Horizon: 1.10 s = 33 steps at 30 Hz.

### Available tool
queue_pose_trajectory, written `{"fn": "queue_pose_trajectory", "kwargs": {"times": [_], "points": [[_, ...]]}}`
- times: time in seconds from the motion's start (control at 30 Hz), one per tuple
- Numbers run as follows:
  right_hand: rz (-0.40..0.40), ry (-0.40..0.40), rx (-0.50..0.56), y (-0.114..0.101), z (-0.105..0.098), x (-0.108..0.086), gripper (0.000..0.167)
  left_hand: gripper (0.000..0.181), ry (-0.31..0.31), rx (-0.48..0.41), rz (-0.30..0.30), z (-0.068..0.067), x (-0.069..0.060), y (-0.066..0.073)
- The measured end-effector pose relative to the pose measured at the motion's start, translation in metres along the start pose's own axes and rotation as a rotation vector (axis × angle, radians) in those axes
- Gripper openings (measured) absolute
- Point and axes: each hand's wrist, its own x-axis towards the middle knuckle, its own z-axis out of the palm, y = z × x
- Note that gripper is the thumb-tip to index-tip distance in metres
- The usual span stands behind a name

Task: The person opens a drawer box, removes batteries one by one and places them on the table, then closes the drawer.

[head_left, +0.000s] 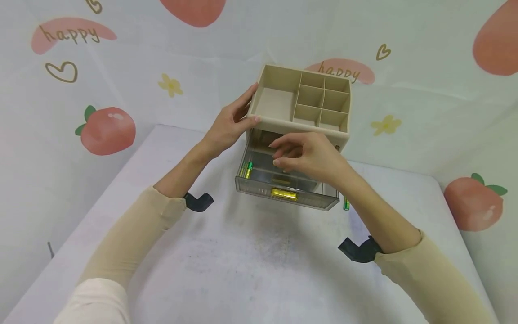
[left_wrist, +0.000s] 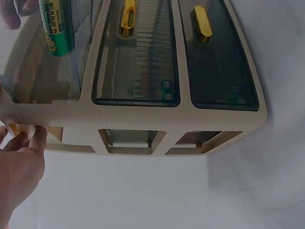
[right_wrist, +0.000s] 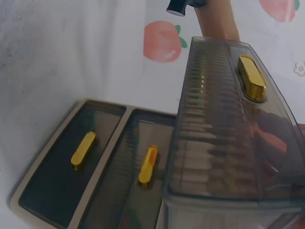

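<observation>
A beige drawer organizer (head_left: 279, 123) stands at the back of the table, its top divided into compartments. My left hand (head_left: 228, 126) grips its upper left side, thumb on the front edge; in the left wrist view the fingers (left_wrist: 35, 139) reach into a side opening. The clear grey top drawer (head_left: 259, 186) is pulled out. Inside, at its left, lies a green-and-gold battery (head_left: 248, 170), also close up in the left wrist view (left_wrist: 57, 28). Above the drawer hovers my right hand (head_left: 311, 155), fingers loosely bent, nothing visible between them.
Two lower drawers with gold handles (right_wrist: 83, 150) are closed. Another green battery (head_left: 346, 204) is on the table right of the organizer, partly behind my right forearm. A patterned cloth wall (head_left: 190, 58) rises behind the white table (head_left: 243, 270).
</observation>
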Motion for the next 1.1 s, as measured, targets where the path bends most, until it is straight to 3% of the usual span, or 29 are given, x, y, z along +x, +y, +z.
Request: {"fn": "queue_pose_trajectory", "kwargs": {"times": [0.37, 0.6, 0.8, 1.1], "points": [[0.025, -0.100, -0.154, -0.007, 0.012, 0.013, 0.039, 0.072, 0.002, 0.008, 0.009, -0.003, 0.001, -0.005], [0.038, -0.141, -0.242, -0.007, 0.020, 0.021, 0.041, 0.070, -0.005, 0.012, -0.005, 0.000, 0.000, -0.001], [0.089, -0.180, -0.289, -0.010, 0.028, 0.026, 0.046, 0.070, -0.003, -0.001, -0.007, 0.001, -0.001, 0.002], [0.177, -0.191, -0.351, -0.021, 0.041, 0.032, 0.044, 0.072, -0.001, -0.017, 0.003, -0.002, 0.001, -0.006]]}}
